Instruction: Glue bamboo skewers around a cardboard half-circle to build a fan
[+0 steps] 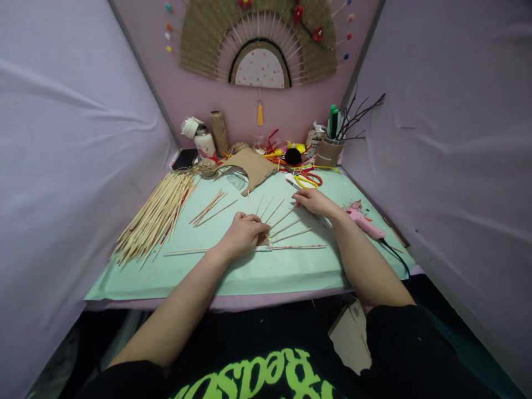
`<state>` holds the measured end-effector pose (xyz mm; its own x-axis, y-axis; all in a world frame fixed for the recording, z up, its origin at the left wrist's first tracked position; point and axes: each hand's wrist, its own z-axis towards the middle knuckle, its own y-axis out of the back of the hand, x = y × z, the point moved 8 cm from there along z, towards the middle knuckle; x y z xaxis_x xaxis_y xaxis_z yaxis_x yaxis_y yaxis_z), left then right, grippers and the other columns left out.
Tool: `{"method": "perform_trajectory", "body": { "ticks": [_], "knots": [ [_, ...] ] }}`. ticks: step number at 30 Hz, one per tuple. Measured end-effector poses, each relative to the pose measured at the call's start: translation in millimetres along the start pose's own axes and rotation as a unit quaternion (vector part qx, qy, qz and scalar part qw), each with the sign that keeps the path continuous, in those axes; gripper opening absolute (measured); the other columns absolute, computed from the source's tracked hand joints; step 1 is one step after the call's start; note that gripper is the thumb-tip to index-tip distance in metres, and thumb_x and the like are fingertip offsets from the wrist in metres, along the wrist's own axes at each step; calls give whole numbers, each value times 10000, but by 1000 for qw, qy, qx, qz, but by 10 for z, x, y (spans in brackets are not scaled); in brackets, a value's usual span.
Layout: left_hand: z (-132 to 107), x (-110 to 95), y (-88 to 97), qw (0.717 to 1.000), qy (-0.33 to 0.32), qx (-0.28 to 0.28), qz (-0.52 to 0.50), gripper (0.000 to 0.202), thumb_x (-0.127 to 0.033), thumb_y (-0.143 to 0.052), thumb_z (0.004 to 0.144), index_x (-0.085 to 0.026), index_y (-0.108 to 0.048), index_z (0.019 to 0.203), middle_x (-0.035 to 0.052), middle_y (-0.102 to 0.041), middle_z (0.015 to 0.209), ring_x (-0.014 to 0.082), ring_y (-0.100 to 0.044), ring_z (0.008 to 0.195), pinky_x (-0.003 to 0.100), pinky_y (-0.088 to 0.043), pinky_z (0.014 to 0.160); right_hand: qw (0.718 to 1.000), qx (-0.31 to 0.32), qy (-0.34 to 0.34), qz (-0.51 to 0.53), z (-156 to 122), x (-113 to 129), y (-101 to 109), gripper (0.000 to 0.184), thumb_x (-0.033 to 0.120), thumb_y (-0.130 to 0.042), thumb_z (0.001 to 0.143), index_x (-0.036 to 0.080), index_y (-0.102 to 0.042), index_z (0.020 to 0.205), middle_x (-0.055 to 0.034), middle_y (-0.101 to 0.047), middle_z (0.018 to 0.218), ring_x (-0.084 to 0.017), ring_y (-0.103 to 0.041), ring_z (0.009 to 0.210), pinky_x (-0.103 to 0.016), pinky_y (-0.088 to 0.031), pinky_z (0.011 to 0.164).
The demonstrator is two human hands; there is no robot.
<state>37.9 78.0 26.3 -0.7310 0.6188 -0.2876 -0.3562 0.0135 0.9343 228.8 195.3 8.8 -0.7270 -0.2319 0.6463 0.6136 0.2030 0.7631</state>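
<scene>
Thin wooden sticks (286,228) spread in a fan over the mint-green table, meeting at a small brown cardboard piece (262,240). My left hand (246,234) is closed over that piece, its fingers pressed on the hub and hiding part of it. Out at the far end of one bamboo skewer (283,216), my right hand (312,200) pinches the tip between thumb and fingers. Below both hands, a long stick with red marks (299,247) lies crosswise, passing under the left wrist.
Many skewers (155,213) lie piled at left, with a few loose sticks (208,208) nearby. Cut cardboard (253,166), scissors (307,180), and a twine ball (208,167) sit behind. A pink glue gun (366,221) with a cord lies right; a decorated fan (260,50) hangs on the wall.
</scene>
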Motion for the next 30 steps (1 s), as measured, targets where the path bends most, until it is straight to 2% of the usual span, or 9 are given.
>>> {"method": "perform_trajectory", "body": {
  "ticks": [30],
  "knots": [
    [1, 5, -9, 1000, 3, 3, -7, 218, -247, -528, 916, -243, -738, 973, 67, -726, 959, 217, -620, 988, 410, -298, 858, 1000, 3, 5, -1, 6, -17, -9, 298, 346, -481, 920, 155, -695, 839, -51, -722, 838, -156, -568, 733, -246, -409, 694]
  ]
}}
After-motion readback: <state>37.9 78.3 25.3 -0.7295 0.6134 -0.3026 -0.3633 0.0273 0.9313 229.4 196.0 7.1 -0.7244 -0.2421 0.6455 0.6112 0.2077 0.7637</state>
